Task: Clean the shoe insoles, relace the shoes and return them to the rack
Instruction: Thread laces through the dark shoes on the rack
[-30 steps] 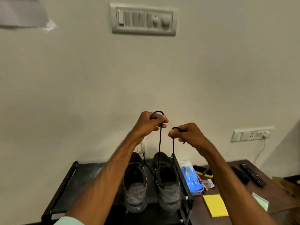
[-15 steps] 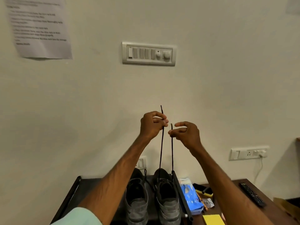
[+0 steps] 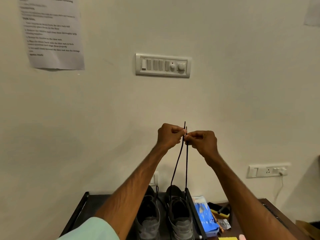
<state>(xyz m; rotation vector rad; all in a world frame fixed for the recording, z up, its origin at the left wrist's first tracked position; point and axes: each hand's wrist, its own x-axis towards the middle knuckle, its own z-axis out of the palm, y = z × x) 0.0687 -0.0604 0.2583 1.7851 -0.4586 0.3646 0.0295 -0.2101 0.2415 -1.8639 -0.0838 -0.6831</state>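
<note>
Head view, step: we judge relacing is in hand, with both ends of the thin black shoelace (image 3: 186,167) drawn up level.
Left hand (image 3: 170,135): pinches one lace end, its tip poking above the fingers.
Right hand (image 3: 202,142): pinches the other end, fingertips touching the left's.
Lace to grip: strands hang from both pinches to the grey knit sneaker (image 3: 180,220) directly below, by the right edge of the black metal shoe rack (image 3: 78,213).
Next move: we judge crossing and knotting, which calls for even tension.
</note>
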